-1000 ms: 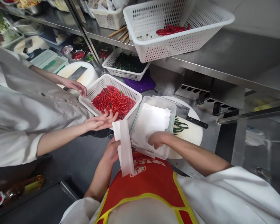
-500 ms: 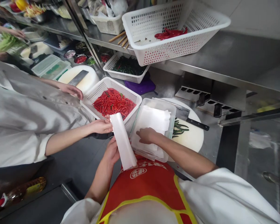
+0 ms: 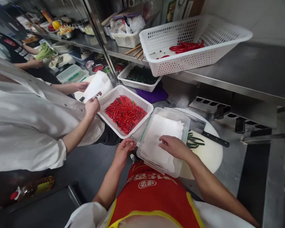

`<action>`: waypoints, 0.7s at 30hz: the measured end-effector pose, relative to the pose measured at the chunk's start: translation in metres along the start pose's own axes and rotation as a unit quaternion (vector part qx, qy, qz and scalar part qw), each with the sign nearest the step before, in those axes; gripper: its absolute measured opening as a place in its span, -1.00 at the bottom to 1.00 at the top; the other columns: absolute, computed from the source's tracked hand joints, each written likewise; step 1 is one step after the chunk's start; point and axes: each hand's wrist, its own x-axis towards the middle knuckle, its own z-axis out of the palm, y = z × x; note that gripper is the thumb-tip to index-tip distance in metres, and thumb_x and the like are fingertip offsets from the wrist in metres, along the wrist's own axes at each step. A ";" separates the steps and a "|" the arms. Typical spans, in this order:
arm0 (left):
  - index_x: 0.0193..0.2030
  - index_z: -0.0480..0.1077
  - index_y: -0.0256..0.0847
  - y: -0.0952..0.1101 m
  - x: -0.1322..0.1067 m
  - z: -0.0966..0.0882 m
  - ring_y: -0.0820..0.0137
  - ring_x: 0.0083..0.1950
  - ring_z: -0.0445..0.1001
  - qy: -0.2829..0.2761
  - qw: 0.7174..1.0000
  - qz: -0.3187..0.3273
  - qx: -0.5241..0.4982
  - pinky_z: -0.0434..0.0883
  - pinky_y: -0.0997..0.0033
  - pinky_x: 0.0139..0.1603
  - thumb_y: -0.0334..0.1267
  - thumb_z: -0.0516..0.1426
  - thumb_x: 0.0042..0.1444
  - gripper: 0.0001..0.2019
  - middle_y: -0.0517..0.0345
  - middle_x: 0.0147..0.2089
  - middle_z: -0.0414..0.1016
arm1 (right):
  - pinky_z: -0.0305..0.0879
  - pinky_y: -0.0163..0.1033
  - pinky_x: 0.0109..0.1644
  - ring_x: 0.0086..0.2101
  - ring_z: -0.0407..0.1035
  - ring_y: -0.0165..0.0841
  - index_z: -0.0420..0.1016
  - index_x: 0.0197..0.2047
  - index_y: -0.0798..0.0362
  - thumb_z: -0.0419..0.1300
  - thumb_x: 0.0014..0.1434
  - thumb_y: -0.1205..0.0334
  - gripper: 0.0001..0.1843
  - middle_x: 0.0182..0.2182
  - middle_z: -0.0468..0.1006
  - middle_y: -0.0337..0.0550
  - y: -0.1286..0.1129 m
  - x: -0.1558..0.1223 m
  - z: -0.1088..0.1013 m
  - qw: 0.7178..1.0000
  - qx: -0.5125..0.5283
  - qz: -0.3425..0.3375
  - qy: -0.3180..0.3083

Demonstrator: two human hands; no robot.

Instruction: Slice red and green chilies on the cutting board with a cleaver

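Observation:
A clear plastic box (image 3: 144, 154) lies in front of me with a stack of white paper sheets (image 3: 165, 128) in it. My right hand (image 3: 174, 146) is over the paper, its fingers bent and apart, holding nothing. At the box's left side is my left hand (image 3: 125, 152), fingers curled and the tips pinched near the box's edge; what is between them is too small to make out. Left of the box stands a white perforated basket (image 3: 111, 126) of red chillies (image 3: 125, 112). A co-worker's hands hold a blurred white sheet (image 3: 93, 86).
A round white cutting board (image 3: 213, 155) with a cleaver (image 3: 215, 138) and cut green peppers (image 3: 194, 141) is on the right. Above, a metal shelf (image 3: 218, 80) bears a large white basket (image 3: 161, 68). An oil bottle (image 3: 35, 186) lies low at the left.
The folded white paper has left my left hand; the co-worker now has a white sheet farther left. My left hand has drawn to the box's edge. The view has shifted.

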 end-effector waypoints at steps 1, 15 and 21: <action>-0.20 0.43 -0.27 -0.004 0.002 0.000 0.41 -0.21 0.50 0.008 0.999 0.013 0.034 0.37 0.47 -0.17 -0.10 0.34 -0.08 -0.63 0.09 -0.25 0.56 | 0.24 -0.22 -0.12 -0.15 0.43 -0.23 0.43 0.07 0.05 0.07 0.32 0.12 -0.67 -0.13 0.54 -0.07 0.002 0.000 -0.001 1.000 -0.019 0.004 -0.013; -0.05 0.35 -0.25 -0.051 0.016 0.008 0.29 -0.13 0.49 -0.086 0.983 0.043 0.159 0.37 0.34 -0.10 0.01 0.27 0.02 -0.54 -0.01 -0.11 0.53 | 0.22 0.17 0.13 0.33 -0.22 0.27 -0.15 0.46 0.18 0.34 0.10 0.17 0.03 0.41 -0.31 0.35 -0.028 0.062 0.048 0.955 -0.235 0.062 -0.172; 0.02 0.38 -0.26 -0.055 0.014 0.003 0.29 -0.12 0.46 -0.071 0.974 0.050 0.209 0.38 0.30 -0.06 -0.01 0.25 0.06 -0.53 0.00 -0.10 0.52 | 0.32 -0.01 -0.06 -0.01 0.39 0.05 0.42 0.11 0.17 0.17 0.16 0.23 -0.55 0.01 0.46 0.26 -0.011 0.050 0.047 0.963 -0.222 -0.046 -0.146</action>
